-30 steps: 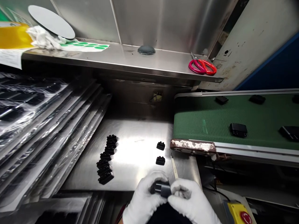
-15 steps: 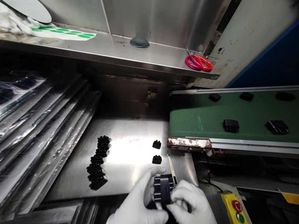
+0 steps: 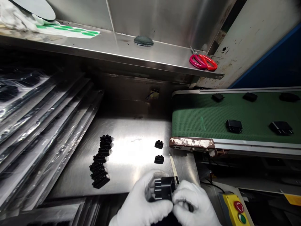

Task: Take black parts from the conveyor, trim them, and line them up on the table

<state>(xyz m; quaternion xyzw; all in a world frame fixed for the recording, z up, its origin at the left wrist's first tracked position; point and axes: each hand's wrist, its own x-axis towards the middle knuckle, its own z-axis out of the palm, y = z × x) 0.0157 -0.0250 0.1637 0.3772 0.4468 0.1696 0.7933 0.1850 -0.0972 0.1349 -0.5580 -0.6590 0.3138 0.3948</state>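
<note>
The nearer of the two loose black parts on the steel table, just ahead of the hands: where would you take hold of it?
Probably pinch the small black part across its short flat sides, coming from above: it lies flat on the steel table, bumps up, clear of its neighbour.

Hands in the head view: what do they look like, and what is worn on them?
Both the left hand and the right hand wear plain white knit gloves that cover the fingers fully. The fabric looks soft and slightly fuzzy, with no visible logos or markings. No sleeves show; the wrists run out of the frame's bottom edge.
</note>
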